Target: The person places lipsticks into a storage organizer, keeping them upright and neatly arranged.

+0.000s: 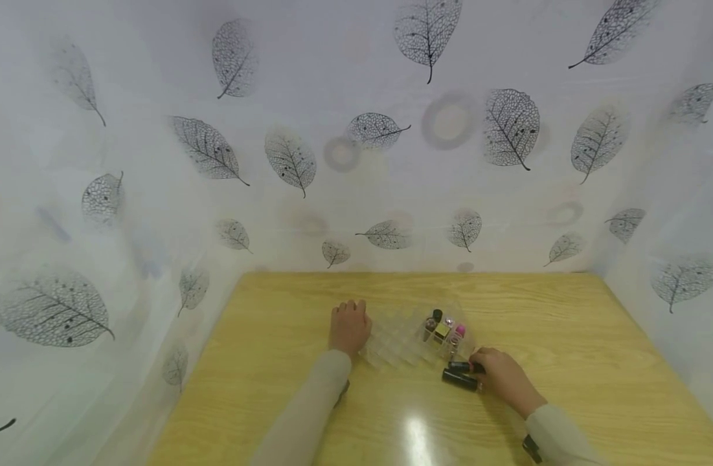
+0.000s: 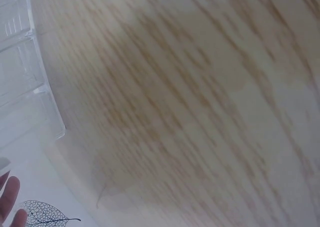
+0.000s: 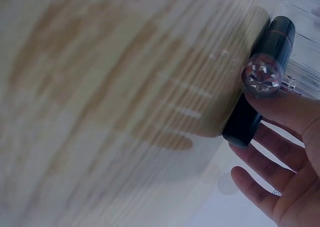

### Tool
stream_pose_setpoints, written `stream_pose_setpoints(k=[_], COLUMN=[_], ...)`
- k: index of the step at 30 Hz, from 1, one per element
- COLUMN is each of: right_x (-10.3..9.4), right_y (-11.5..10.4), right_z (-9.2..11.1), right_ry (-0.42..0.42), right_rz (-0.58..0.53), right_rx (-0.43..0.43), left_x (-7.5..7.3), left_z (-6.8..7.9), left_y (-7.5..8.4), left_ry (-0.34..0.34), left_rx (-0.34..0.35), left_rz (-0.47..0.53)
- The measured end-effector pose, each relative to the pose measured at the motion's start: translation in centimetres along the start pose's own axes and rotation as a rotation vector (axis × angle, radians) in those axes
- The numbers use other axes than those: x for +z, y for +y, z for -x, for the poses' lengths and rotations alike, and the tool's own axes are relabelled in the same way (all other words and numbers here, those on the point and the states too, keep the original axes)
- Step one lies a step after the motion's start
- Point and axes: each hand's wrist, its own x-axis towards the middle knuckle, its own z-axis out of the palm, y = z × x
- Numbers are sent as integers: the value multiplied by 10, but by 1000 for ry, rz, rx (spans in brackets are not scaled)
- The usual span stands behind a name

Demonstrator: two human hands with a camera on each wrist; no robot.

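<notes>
My left hand (image 1: 350, 327) is at the left end of a clear plastic cosmetics organizer (image 1: 391, 336); some bent fingertips (image 2: 9, 197) show below the organizer's corner in the left wrist view, beside a pale edge. My right hand (image 1: 504, 375) is by the organizer's near right corner, its thumb and fingers around a black lipstick tube (image 3: 242, 122). A clear faceted crystal end (image 3: 263, 77) shows at the thumb tip, overlapping the black tube. In the head view a second black tube (image 1: 460, 380) is just in front of the first. Whether the crystal belongs to it I cannot tell.
Several small cosmetics stand in the organizer's right compartments, among them a gold-topped one (image 1: 442, 331) and a pink one (image 1: 460, 330). Dark items peek out beside the left forearm (image 1: 342, 391) and under the right sleeve (image 1: 531, 448). Leaf-printed curtains (image 1: 333, 84) surround the wooden table (image 1: 274, 310).
</notes>
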Motion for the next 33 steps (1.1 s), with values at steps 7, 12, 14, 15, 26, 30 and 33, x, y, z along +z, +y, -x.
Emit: stream_pose_setpoints(k=[7,12,14,15,26,30,33], right_x=[1,-1,-2,-3,-12,-19,-27], right_y=[1,1,1,1,1,-3,-6], right_z=[-1,1,1,0,0,1,2], right_ry=[-17,-14,-8,-4,35,50,55], right_rz=[-6,-9,-5,-5,10,16,25], right_rx=[18,20,19,18,-25,-39,-49], left_x=[-5,-2,-1,0,5,6,7], left_z=[0,1,1,1,1,1,1], left_y=[3,4,4,3,1,1,1], left_ry=[-46,-53,-43,-35,14,40,64], left_rx=[-19,-19,-16,-14,-7,-5,2], left_rz=[15,17,16,14,-5,-1,-2])
